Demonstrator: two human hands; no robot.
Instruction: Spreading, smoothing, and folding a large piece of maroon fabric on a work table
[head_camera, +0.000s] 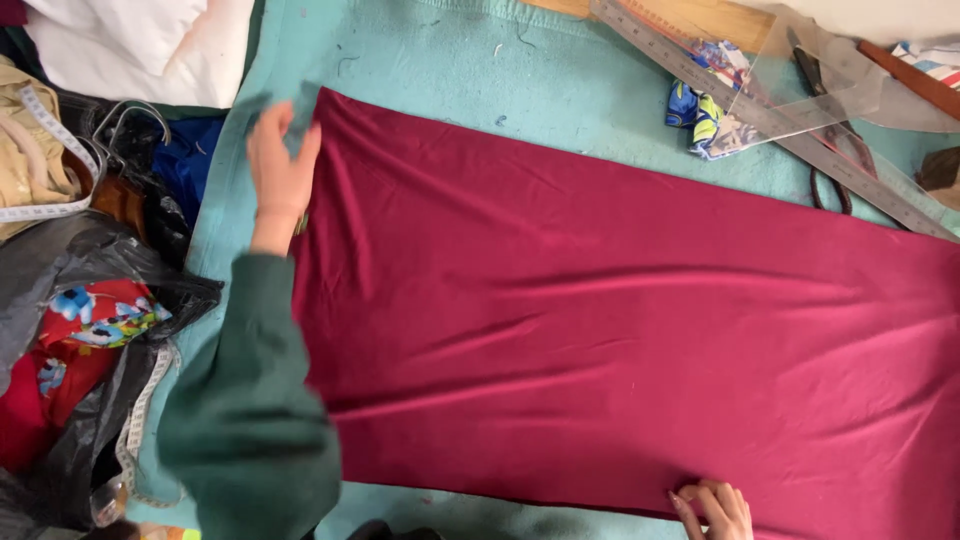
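- One crimson cloth (620, 330)
- Two hands — left hand (282, 170), right hand (715, 508)
- One metal ruler (770, 120)
- One pair of scissors (835, 150), seemingly
- Two measuring tapes (50, 140)

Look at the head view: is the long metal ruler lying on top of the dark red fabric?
No: the metal ruler lies on the teal blanket beyond the far edge of the dark red fabric, beside the scissors.

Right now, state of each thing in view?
Red fabric: spread flat, lightly wrinkled.
Left hand: open, on the fabric's far left corner.
Right hand: fingertips pressing the near edge.
Metal ruler: lying flat beyond the fabric.
Scissors: under the ruler; open or closed unclear.
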